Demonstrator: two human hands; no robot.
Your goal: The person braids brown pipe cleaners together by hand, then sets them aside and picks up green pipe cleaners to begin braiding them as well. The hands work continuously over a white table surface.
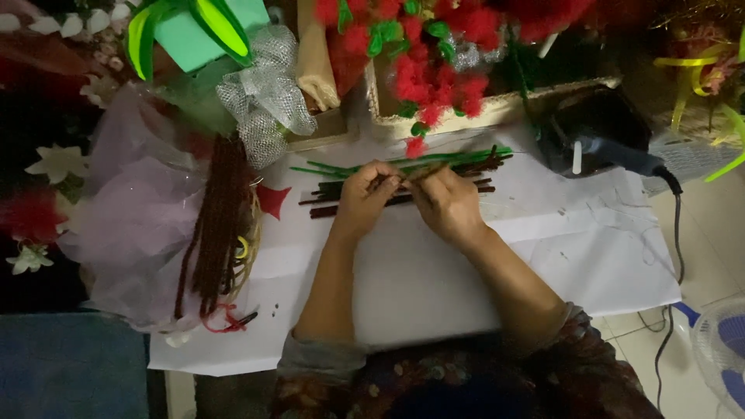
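A person seated at a white paper sheet (434,287) is working with both hands over a row of dark brown pipe cleaners (341,195) lying near the sheet's far edge. The left hand (363,200) is curling its fingers around one thin stem, the fingertips pinching it near the middle of the row. The right hand (446,203) is meeting it from the other side, thumb and forefinger pinching the same stem, so the two hands are almost touching. Whether the stem is brown or green cannot be told in the dim light.

Green pipe cleaners (434,158) are lying just beyond the brown ones, closer to the far edge, running left to right. A small red star shape (272,199) is resting on the sheet near its far left corner, beside the ends of the brown stems.

Off the sheet's left edge, a heap of pale lilac tulle (136,217) is holding a hanging bunch of dark reddish-brown stems (217,217). A silver mesh ribbon (268,101) is sitting beyond the far left corner. A basket of red and green fluffy flowers (427,70) is standing past the far edge. A black glue gun (597,143) with its cord is lying at the far right corner.
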